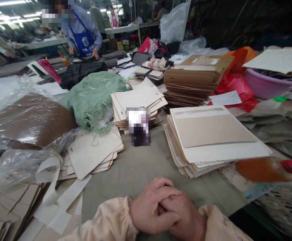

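My left hand (153,207) lies folded over my right hand (187,217), its fingers wrapped across the back of it. The fingers of my right hand are mostly hidden beneath. Both hands rest at the near edge of a grey-green cloth (135,167). Beyond them to the right is a stack of cream panels (218,154), with a beige sheet (213,130) on top. More cream panels (93,150) lie fanned out to the left. Ahead is another pile of cream panels (135,97), partly covered by a small pixelated object.
A bottle of amber liquid with a red cap (269,169) lies at right. Brown folded pieces (191,83), a purple basin (264,82), a green fringed cloth (95,97) and plastic-wrapped brown material (32,117) crowd the table. A person in a blue apron (84,42) stands across it.
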Demonstrator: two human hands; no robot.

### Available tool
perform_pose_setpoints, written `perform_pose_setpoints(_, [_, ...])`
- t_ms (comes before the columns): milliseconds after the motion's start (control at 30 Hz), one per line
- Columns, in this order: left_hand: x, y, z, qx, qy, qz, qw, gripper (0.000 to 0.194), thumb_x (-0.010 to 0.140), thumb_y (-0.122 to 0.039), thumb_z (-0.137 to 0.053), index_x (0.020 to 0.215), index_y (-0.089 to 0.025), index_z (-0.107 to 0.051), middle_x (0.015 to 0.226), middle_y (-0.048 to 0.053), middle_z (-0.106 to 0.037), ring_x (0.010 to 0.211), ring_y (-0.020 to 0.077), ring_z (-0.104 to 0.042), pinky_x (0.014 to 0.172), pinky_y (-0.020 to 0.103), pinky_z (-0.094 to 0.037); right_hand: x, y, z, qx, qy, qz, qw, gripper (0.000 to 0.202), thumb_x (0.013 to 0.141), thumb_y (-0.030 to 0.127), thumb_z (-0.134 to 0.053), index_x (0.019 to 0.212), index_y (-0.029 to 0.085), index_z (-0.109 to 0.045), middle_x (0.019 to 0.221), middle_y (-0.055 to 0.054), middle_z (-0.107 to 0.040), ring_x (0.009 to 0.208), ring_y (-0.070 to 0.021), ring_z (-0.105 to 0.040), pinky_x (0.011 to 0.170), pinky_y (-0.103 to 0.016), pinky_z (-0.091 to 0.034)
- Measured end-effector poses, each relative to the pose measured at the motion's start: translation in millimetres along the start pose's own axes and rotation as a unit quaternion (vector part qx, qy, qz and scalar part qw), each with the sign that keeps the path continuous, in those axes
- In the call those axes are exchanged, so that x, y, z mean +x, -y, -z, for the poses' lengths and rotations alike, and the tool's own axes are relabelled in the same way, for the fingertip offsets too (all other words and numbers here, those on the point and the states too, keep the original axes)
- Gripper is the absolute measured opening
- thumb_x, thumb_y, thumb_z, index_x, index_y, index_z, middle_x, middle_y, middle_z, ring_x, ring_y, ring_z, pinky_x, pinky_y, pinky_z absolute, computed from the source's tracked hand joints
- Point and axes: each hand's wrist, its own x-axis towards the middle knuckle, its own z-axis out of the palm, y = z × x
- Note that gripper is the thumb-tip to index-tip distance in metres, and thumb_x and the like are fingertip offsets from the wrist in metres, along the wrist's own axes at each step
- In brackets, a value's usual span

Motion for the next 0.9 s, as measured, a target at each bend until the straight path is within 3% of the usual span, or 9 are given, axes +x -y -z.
perform_pose_setpoints(133, [0.5,-0.9,0.2,0.010,0.000,0.014,1.000,0.049,0.071,-0.034,-0.063,0.116,-0.016,-0.058,0.106,0.011,-0.053,0.094,0.0220,-0.054,0.087,0.036,-0.046,0.9,2.5,2.5,-0.041,0.052,-0.011,0.998,0.023,0.080,0.022,-0.054,0.099,0.023,-0.064,0.092,-0.005,-0.069,0.084,-0.0253,-0.066,0.069,-0.034,-0.055])
perform_pose_setpoints(500, [2.3,-2.1,-1.0,0.022,-0.015,0.018,0.999,0.047,0.070,-0.035,-0.063,0.112,-0.016,-0.062,0.098,0.010,-0.053,0.089,0.0214,-0.053,0.083,0.036,-0.047,0.2,3.4,2.8,-0.048,0.049,0.001,0.998,0.024,0.078,0.018,-0.055,0.099,0.024,-0.064,0.096,-0.005,-0.069,0.089,-0.0247,-0.065,0.074,-0.033,-0.054])
perform_pose_setpoints(700, [2.8,-4.6,-1.4,0.023,-0.025,0.027,0.999,0.045,0.069,-0.035,-0.064,0.110,-0.015,-0.064,0.092,0.009,-0.051,0.085,0.0206,-0.053,0.078,0.034,-0.048,-1.1,2.4,1.8,-0.049,0.040,0.015,0.998,0.020,0.073,0.018,-0.057,0.092,0.022,-0.064,0.085,-0.003,-0.069,0.079,-0.0218,-0.065,0.065,-0.029,-0.052])
perform_pose_setpoints(900, [2.5,-3.8,-1.1,0.012,-0.009,-0.002,1.000,0.048,0.070,-0.028,-0.062,0.117,-0.016,-0.059,0.110,0.012,-0.056,0.098,0.0229,-0.055,0.091,0.037,-0.045,0.7,2.8,2.7,-0.036,0.033,0.015,0.999,0.024,0.078,0.022,-0.054,0.099,0.020,-0.064,0.097,-0.006,-0.068,0.093,-0.0228,-0.063,0.080,-0.031,-0.051])
